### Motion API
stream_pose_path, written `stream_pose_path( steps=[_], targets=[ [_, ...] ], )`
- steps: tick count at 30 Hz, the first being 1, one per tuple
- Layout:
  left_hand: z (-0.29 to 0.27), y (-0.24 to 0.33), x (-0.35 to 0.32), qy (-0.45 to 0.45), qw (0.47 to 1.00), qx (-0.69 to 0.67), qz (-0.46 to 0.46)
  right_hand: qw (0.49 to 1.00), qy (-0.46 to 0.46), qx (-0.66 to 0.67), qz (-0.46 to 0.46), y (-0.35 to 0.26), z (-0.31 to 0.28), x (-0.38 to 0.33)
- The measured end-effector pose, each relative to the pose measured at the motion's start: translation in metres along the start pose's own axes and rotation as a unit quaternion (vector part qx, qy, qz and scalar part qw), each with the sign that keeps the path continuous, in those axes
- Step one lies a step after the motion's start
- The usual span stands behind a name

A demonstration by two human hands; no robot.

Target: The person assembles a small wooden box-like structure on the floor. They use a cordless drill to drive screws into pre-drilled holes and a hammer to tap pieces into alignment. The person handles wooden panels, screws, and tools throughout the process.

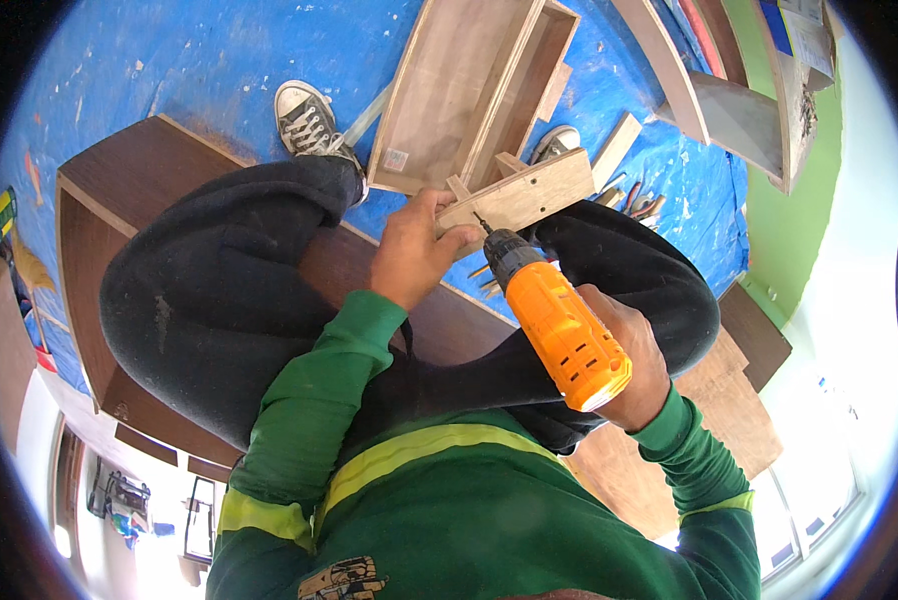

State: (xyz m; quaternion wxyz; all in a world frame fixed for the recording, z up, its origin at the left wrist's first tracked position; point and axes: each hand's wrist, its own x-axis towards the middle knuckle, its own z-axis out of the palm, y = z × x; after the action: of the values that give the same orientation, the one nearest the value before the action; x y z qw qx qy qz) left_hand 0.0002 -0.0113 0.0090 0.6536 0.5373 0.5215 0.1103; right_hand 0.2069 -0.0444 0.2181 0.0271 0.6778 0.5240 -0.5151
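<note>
My left hand (pixel 412 250) grips the near end of a small light wooden block (pixel 524 197) and holds it in front of my knees. My right hand (pixel 637 365) is closed around the grip of an orange power drill (pixel 561 322). The drill's dark chuck points up and left, and its bit touches the block's lower edge. The block sits against the corner of an open plywood box frame (pixel 447 85) that lies on the blue tarp. My legs in dark trousers (pixel 219 300) fill the middle of the picture.
A dark brown board (pixel 119 190) lies under my left leg. More plywood panels (pixel 739 400) lie at the right, a curved wooden piece (pixel 669 70) at the top right. Several small tools (pixel 637 200) lie on the blue tarp (pixel 169 60) beyond the block.
</note>
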Motion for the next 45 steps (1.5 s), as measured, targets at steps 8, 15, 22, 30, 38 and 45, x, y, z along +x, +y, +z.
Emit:
stream_pose_path(
  steps=[8, 15, 22, 30, 38, 45],
  targets=[
    [0.01, 0.001, 0.004, 0.021, 0.998, 0.044, 0.038, 1.0, 0.018, 0.007, 0.014, 0.003, 0.003, -0.002],
    [0.014, -0.002, 0.004, 0.028, 0.995, 0.069, 0.067, 0.999, 0.034, 0.009, 0.004, 0.009, 0.009, -0.004],
    [0.014, -0.006, 0.005, 0.028, 0.994, 0.074, 0.078, 0.996, 0.011, -0.081, -0.027, 0.013, 0.006, -0.013],
    [0.015, -0.01, 0.004, 0.032, 0.994, 0.067, 0.085, 0.99, 0.008, -0.141, -0.003, 0.018, 0.008, -0.016],
    [0.014, -0.007, 0.005, 0.035, 0.994, 0.066, 0.082, 0.988, 0.008, -0.15, -0.04, 0.024, 0.008, -0.013],
    [0.014, -0.006, 0.005, 0.023, 0.995, 0.075, 0.063, 0.995, -0.002, -0.103, 0.015, 0.021, 0.007, -0.011]
  ],
)
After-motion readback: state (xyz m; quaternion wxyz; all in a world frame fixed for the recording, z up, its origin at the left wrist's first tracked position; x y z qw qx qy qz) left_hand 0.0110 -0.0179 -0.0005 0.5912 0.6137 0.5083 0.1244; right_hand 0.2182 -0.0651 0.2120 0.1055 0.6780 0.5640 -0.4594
